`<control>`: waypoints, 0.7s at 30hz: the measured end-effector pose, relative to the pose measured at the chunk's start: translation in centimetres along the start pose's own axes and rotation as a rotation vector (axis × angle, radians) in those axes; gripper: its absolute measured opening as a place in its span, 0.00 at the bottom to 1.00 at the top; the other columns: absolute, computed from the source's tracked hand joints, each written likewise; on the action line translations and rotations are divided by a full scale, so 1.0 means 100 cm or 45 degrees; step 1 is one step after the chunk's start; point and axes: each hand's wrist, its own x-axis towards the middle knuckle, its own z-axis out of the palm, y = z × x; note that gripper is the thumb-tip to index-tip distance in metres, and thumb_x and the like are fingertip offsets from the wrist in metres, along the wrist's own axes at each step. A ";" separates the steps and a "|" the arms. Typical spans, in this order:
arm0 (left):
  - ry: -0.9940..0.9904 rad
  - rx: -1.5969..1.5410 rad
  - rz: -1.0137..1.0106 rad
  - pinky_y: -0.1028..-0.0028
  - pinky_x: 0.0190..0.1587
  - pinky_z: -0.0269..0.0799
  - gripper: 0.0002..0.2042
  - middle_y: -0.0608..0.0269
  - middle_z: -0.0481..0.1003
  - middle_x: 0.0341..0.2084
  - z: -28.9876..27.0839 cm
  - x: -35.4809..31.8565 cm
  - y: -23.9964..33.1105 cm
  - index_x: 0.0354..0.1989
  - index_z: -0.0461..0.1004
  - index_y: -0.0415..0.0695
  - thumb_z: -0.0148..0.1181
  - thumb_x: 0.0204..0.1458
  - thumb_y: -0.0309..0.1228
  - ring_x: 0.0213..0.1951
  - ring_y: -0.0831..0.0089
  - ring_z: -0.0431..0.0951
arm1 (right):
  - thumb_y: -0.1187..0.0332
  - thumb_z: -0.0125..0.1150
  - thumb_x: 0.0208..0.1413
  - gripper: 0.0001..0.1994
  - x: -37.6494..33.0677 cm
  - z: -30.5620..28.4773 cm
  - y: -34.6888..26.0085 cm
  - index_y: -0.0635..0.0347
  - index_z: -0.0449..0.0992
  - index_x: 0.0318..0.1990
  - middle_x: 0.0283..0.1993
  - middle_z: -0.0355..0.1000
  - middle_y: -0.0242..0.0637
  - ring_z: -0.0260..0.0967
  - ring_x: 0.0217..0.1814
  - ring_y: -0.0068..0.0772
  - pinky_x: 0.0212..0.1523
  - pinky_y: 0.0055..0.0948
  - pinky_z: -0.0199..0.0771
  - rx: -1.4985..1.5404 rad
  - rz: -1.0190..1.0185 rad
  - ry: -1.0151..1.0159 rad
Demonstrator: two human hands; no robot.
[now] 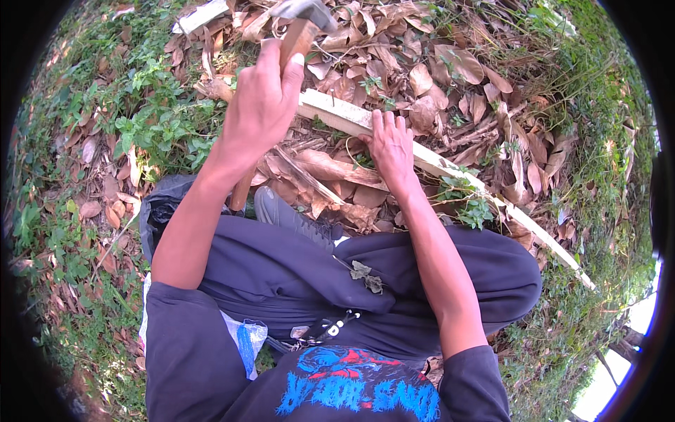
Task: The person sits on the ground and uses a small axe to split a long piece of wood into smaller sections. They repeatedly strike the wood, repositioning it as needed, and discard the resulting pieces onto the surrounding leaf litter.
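My left hand [261, 98] is raised and closed around the wooden handle of a hammer [304, 20], whose metal head sits at the top of the view. My right hand [391, 146] lies flat, fingers spread, pressing on a long pale wooden strip [450, 169]. The strip runs diagonally across the dry leaves from upper left to lower right. I sit on the ground with legs folded in dark trousers [295, 274].
Dry brown leaves [422, 77] cover the ground ahead, with green weeds [155, 119] to the left. A grey shoe [288, 214] shows under my left arm. A second pale strip [200, 15] lies at the top left. A plastic bag [246, 341] sits by my hip.
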 end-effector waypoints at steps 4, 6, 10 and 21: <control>-0.288 0.012 -0.339 0.54 0.24 0.75 0.16 0.37 0.75 0.19 0.014 -0.012 -0.006 0.46 0.64 0.31 0.38 0.67 0.35 0.23 0.43 0.80 | 0.54 0.65 0.53 0.29 0.000 0.002 -0.004 0.61 0.66 0.59 0.50 0.67 0.42 0.65 0.51 0.43 0.44 0.44 0.66 0.005 -0.024 0.023; -0.350 0.245 -0.114 0.55 0.26 0.76 0.17 0.39 0.76 0.22 0.032 -0.021 -0.048 0.46 0.64 0.33 0.38 0.67 0.38 0.25 0.47 0.81 | 0.55 0.64 0.53 0.29 0.002 0.001 -0.007 0.61 0.66 0.59 0.50 0.67 0.42 0.65 0.51 0.43 0.43 0.44 0.66 0.008 -0.038 0.022; -0.186 0.014 -0.241 0.60 0.22 0.75 0.18 0.52 0.75 0.20 -0.002 0.002 -0.012 0.45 0.65 0.34 0.39 0.67 0.40 0.22 0.60 0.80 | 0.55 0.64 0.54 0.28 0.001 -0.001 -0.002 0.61 0.66 0.57 0.49 0.67 0.41 0.65 0.51 0.43 0.44 0.44 0.66 0.001 0.009 -0.023; -0.136 -0.011 -0.261 0.65 0.17 0.73 0.18 0.60 0.73 0.17 -0.003 0.011 -0.022 0.47 0.66 0.34 0.36 0.67 0.38 0.18 0.69 0.76 | 0.56 0.63 0.55 0.25 0.003 -0.001 -0.001 0.61 0.66 0.54 0.47 0.67 0.44 0.65 0.48 0.47 0.42 0.45 0.66 0.015 -0.028 0.047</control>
